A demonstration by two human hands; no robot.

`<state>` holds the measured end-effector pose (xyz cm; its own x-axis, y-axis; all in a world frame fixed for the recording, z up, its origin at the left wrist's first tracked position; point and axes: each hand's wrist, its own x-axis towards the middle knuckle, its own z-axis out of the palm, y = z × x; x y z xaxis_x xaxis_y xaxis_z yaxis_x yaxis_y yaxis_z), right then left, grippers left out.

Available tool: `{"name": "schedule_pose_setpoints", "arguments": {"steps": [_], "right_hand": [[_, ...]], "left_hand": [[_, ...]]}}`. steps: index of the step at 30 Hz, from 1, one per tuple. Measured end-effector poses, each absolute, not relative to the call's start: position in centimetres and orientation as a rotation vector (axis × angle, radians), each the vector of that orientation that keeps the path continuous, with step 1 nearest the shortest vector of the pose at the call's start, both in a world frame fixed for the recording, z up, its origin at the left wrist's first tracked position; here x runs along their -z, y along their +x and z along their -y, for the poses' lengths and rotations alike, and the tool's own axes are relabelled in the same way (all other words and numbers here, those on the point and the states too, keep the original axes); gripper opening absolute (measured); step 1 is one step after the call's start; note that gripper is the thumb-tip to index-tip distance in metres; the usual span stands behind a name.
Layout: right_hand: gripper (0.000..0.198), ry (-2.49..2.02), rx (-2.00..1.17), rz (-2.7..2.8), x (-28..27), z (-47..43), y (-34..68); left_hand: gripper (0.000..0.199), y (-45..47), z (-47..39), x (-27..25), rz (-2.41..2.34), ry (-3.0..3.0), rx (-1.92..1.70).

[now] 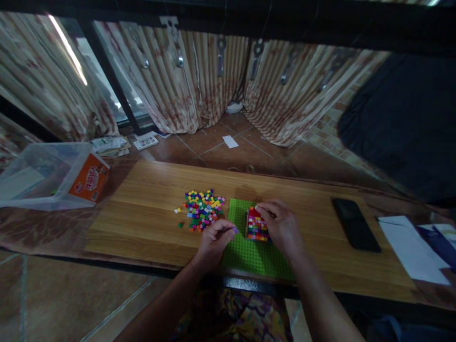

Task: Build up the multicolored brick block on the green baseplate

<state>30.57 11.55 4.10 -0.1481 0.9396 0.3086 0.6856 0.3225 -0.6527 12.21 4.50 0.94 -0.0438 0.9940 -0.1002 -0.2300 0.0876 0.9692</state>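
My left hand (214, 240) pinches a small purple brick (235, 230) over the left edge of a green baseplate (249, 258). A block of many-coloured bricks (257, 225) stands on the baseplate, with red along its far side. My right hand (281, 225) reaches over the block's right side, thumb and fingers closed together at its far edge. Whether a brick sits between those fingertips is too small to make out. Left of the baseplate lies a loose pile of small coloured bricks (204, 209), close beyond my left hand.
All this rests on a wooden board (142, 209). A black phone (356, 224) lies on its right part, with white papers (413, 249) beyond. A clear plastic bin with an orange label (90, 178) lies at the left. Patterned curtains (199, 85) hang behind.
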Motion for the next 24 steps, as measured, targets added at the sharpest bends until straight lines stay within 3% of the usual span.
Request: {"name": "schedule_pose_setpoints", "arguments": {"steps": [24], "right_hand": [[0.02,-1.374,-0.717,2.141,-5.6,-13.3,30.4]], "left_hand": [[0.017,12.3,-4.5,-0.3,-1.118,0.899,-1.261]]}}
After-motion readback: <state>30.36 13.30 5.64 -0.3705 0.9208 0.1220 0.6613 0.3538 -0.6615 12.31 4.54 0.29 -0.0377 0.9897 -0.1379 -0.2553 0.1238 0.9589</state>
